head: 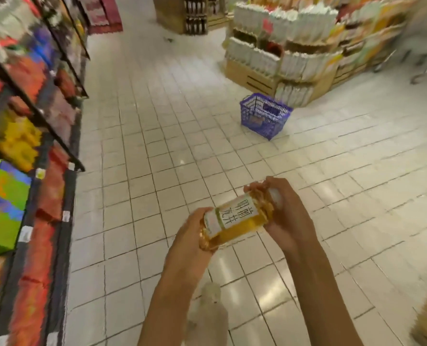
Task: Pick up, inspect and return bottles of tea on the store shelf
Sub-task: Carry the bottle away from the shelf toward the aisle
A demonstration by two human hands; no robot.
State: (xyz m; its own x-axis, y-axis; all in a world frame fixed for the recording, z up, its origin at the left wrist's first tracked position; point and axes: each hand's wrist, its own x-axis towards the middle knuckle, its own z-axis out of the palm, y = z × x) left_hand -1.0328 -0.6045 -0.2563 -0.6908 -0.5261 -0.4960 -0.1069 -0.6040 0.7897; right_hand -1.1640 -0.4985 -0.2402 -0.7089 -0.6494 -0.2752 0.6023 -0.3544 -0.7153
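Observation:
A tea bottle with amber liquid and a white label printed with black characters lies nearly on its side between both hands, over the tiled floor. My left hand grips its bottom end, fingers curled round it. My right hand holds the cap end, and the cap itself is mostly hidden under the fingers. The store shelf runs along the left, blurred, filled with red, yellow and green packages.
A blue shopping basket stands on the white tiled floor ahead. Behind it is a wooden display stand stacked with pale packets. Another stand with dark bottles is at the far end of the aisle.

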